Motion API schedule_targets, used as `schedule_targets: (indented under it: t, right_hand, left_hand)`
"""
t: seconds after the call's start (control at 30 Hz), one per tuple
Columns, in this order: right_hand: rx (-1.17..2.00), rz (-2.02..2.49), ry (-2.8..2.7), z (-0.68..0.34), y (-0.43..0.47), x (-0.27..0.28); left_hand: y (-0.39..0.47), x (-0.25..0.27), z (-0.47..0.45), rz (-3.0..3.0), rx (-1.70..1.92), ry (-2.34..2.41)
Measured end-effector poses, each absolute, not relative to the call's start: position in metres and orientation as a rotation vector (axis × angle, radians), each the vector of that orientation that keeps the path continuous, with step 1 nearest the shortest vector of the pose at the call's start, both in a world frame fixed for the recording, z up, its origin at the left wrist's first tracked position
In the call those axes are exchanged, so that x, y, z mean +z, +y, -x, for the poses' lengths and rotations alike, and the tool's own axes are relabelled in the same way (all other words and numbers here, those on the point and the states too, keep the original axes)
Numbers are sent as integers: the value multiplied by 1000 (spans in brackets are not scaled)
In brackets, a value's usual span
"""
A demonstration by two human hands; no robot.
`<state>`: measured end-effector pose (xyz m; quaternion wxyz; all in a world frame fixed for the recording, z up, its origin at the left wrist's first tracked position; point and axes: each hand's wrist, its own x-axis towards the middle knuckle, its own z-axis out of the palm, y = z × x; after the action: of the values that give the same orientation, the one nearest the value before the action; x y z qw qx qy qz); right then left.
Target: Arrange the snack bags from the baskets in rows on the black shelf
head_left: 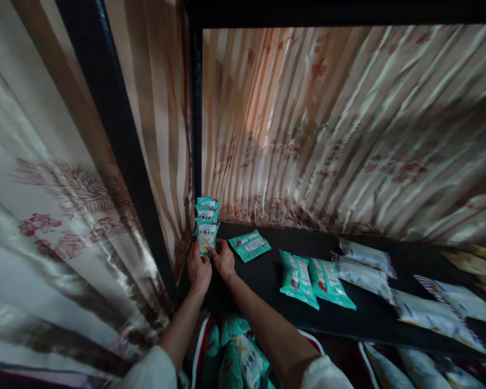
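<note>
At the left end of the black shelf (263, 275), both hands grip one teal-and-white snack bag (206, 237) from its two lower sides. My left hand (198, 268) is closed on its left edge, and my right hand (223, 259) pinches its lower right corner. The bag stands upright in front of more upright teal bags (206, 208), lined up toward the corner post. Just right of my right hand a single teal bag (250, 246) lies flat. Two further teal bags (299, 278) lie side by side nearer the front edge.
Several pale snack bags (433, 319) lie along the shelf to the right. Below the front edge, a container holds more teal bags (243, 359), with pale bags (417, 370) beside it. A black post (117, 119) rises on the left; patterned curtain (308, 124) hangs behind.
</note>
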<state>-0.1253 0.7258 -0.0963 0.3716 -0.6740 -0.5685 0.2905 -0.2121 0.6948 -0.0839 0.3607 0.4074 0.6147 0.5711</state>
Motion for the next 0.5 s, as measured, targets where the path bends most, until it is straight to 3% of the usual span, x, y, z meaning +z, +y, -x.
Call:
schedule_targets:
  t: [0.3, 0.5]
  right_hand:
    - [727, 1721, -1500, 134, 754, -110]
    - [722, 1718, -1497, 135, 756, -115]
  left_hand:
    - [720, -96, 209, -1454, 1034, 2023]
    - [724, -108, 209, -1533, 1004, 2041]
